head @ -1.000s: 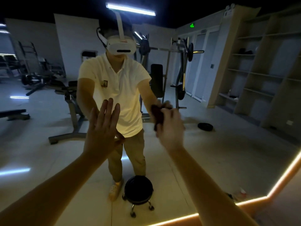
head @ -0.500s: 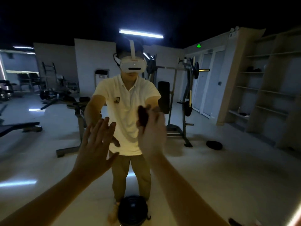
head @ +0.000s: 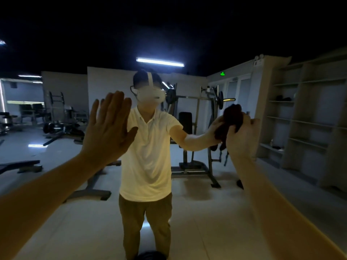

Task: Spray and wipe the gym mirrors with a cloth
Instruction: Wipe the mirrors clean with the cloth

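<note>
Our left hand (head: 108,126) is raised flat with the fingers straight and together and the thumb spread out to the side. It holds nothing, and its palm faces the mirror (head: 206,212). Its own reflection is hidden behind it, so we cannot tell for sure whether the palm touches the glass. Our right hand (head: 242,136) is held up at about the same height, well apart from the left. Its fingers curl round a bunched dark reddish cloth (head: 230,119), gripping it. The cloth sits against the mirror, where the reflected hand meets it from the other side, and a loose end hangs down below the grip. Both our forearms come in bare from the lower corners. Between our hands the glass shows our reflection (head: 148,147) in a pale short-sleeved polo shirt and khaki trousers, with a white headset (head: 151,95) over the eyes. Behind that figure stands a weight rack (head: 197,128) carrying a barbell (head: 199,98) with dark plates, and a padded seat back rests inside it. A flat bench (head: 20,165) lies low at the left, with more machines blurred in the dim far corner. Pale open shelving (head: 300,117) fills the right side. A green sign (head: 222,73) glows over the doors beside it, and a tube light (head: 159,61) shines on the dark ceiling. The top of a round black stool (head: 150,256) shows at the bottom edge.
</note>
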The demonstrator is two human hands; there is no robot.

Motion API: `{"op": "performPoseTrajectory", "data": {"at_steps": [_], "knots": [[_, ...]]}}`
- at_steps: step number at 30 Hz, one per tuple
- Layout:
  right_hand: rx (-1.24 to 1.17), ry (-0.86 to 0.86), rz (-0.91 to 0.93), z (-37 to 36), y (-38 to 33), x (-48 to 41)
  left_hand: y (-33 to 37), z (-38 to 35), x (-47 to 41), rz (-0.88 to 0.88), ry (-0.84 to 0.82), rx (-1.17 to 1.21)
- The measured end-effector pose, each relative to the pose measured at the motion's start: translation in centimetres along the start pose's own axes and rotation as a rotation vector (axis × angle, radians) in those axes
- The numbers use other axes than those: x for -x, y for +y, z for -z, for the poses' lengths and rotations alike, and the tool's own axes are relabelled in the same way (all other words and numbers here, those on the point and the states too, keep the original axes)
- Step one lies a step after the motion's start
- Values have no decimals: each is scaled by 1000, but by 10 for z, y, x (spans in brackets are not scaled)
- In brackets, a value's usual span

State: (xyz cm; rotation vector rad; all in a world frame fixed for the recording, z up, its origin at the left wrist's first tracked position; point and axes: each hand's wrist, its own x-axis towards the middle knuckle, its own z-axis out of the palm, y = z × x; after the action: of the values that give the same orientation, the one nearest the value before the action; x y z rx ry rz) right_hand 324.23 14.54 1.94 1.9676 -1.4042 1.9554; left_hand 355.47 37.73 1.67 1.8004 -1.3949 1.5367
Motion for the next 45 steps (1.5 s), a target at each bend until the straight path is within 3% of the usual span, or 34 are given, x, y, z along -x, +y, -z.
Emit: {"op": "performPoseTrajectory", "data": {"at_steps": [2, 4, 9, 14, 16, 21, 23, 29, 34, 36, 40, 45], "knots": [[-11, 22, -68, -7, -16, 4, -9, -3, -10, 2, 24, -15], [-63, 24, 8, -22, -54, 27, -13, -9, -14, 13, 47, -3], [-37, 32, 533, -61, -168, 115, -12, -24, -15, 15, 89, 0], [81, -9, 831, -64, -145, 81, -14, -25, -15, -2, 116, 10], [111, 28, 720, -52, -117, 37, -15, -26, -15, -1, 121, 20], [78, 199, 187, -4, -57, -71, -13, -28, -16, 3, 130, 24], [60, 224, 95, -2, -63, -83, -12, -28, -16, 15, 119, 12], [-46, 170, 276, -44, -180, -23, -12, -27, -16, 17, 113, -12], [-16, 66, 828, -48, -208, 11, -12, -23, -16, 8, 98, -23], [71, 30, 922, -40, -188, -11, -16, -17, -17, -10, 111, -28], [155, 84, 641, -14, -138, -77, -35, -3, -40, -65, 152, -61], [72, 218, 192, -1, -113, -126, -62, 24, -91, 48, 173, -106]]}}
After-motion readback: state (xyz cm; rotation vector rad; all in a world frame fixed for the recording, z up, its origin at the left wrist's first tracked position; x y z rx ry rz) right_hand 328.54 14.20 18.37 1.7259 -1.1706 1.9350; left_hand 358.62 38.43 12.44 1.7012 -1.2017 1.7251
